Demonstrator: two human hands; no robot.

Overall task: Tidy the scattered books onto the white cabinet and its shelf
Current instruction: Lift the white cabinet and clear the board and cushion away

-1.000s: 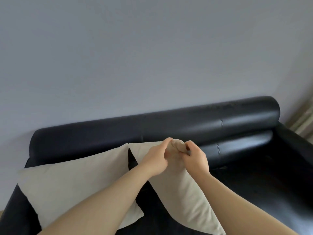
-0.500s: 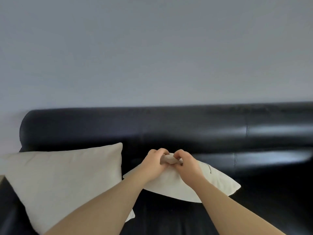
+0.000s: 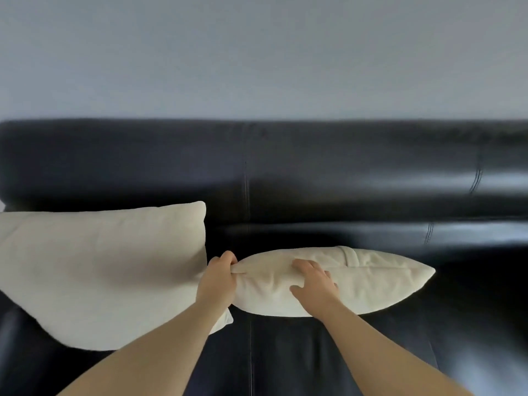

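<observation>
Pinches the left corner of the beige cushion (image 3: pixel 371 281) with the left hand (image 3: pixel 218 277); presses on its top with the right hand (image 3: pixel 313 281), fingers spread. Keeps to the seat of the black sofa (image 3: pixel 343 181), near the backrest. Just left, against the left wrist, a second cushion (image 3: pixel 100 267) leaning upright. Behind, a grey wall (image 3: pixel 257 52). Cannot tell where the books or the white cabinet are.

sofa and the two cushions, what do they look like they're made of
The sofa looks like black leather or faux leather, I cannot tell which: smooth, glossy highlights, stitched seams. The left cushion and right cushion look like soft matte cream fabric over plump filling; the cloth puckers where the left hand pinches the right one's corner and dents under the right hand.
</observation>
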